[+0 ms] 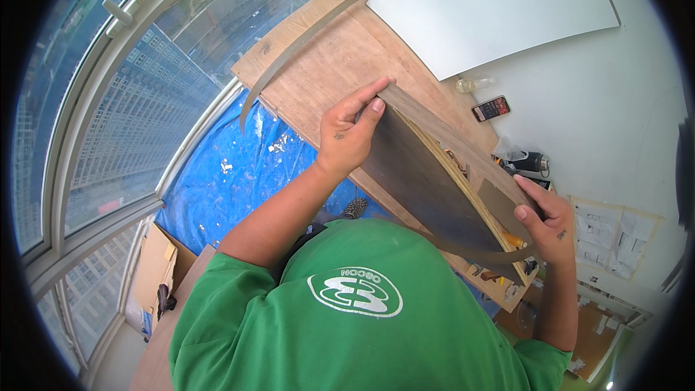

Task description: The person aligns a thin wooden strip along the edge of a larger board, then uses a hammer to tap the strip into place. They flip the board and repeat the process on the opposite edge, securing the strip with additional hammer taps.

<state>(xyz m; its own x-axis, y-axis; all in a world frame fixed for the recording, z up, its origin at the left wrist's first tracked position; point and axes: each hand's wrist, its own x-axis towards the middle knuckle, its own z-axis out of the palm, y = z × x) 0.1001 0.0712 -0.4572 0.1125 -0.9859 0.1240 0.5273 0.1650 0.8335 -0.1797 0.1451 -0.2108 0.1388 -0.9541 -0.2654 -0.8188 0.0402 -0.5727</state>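
1. While the left hand (346,137) pinches the upper corner of the dark panel (427,188), thumb to the near face, the end of a brown strip (443,128) is gripped at that same corner.
2. Right hand (554,230): thumb and finger closed narrowly on the strip, farther along; beyond this hold, the tail curls back toward the green shirt (347,326).
3. Location: panel tilted up on its side in front of the torso, over the workbench (326,65). Its lower contact cannot be confirmed.
4. Condition: the layered edge (474,188) shows bare. Strip and edge meet near the left hand and part toward the right, leaving a gap through which bench items show.
5. Step in hand, as judged: lining the strip up with the panel's edge, one end pinned, the rest unseated.
6. Next move, as judged, calls for a firm left pinch, light tension from the right, and alignment checked before any pressing down. Whether adhesive is present cannot be determined.
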